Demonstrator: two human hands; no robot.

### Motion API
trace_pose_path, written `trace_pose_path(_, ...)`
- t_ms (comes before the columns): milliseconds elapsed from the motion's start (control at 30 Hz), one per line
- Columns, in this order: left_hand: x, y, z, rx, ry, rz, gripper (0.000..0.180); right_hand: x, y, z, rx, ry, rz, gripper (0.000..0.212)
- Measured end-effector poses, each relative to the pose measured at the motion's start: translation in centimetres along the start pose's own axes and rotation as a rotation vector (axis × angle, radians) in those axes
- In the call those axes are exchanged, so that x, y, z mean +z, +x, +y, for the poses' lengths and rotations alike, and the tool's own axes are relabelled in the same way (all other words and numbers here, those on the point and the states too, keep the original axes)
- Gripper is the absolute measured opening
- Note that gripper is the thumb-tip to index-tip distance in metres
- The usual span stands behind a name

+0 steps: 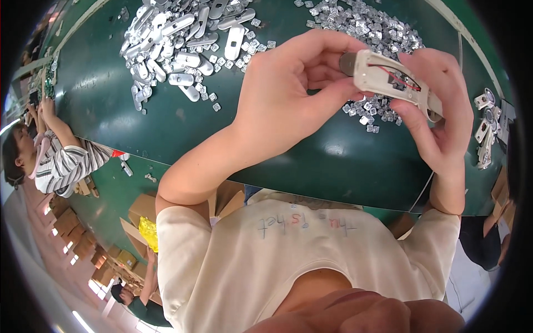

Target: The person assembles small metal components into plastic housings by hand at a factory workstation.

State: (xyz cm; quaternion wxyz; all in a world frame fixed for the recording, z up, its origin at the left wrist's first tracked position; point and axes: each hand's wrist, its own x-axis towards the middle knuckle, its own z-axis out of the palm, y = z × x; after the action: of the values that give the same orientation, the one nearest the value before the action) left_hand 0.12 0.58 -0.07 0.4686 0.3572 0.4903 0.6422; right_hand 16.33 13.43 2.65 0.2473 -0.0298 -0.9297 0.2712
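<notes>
at the far left a person in a striped top (pixel 66 166) leans over the edge of the dark green worktop (pixel 111 105), with stacked cardboard boxes (pixel 72 233) on the floor below them. on the worktop, up and left of centre, lies a heap of long silver-white plastic shells (pixel 177 39) with small square metal bits (pixel 216 105) strewn along its lower edge. the left hand (pixel 288 89) comes up from the lower middle, its forearm crossing the worktop edge; its fingers are curled together and its thumb and fingertips pinch the dark rounded left end of a white oblong casing (pixel 388 80) held in the air above the worktop. the casing lies open side up, tilted down to the right, with thin red and black wires (pixel 402 77) showing inside it. behind it, near the top, spreads a second pile of small shiny metal pieces (pixel 361 22), running down under the hands. the right hand (pixel 438 105) is clamped on the casing's right half, fingers wrapped over the top and thumb below. at the far right edge of the worktop sit a few more white and metal parts (pixel 487 127).
</notes>
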Motion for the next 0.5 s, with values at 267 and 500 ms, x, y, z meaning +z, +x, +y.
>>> trace_pose_path(267,0.20,-0.21,-0.01,-0.003,0.026,-0.023,0.031,0.51,-0.15,-0.57,0.087,-0.061,-0.011,0.038)
trace_pose_path(500,0.21,-0.23,-0.10,0.042,0.043,-0.021,0.030,0.67,0.17,-0.74,0.094,-0.113,-0.011,0.037)
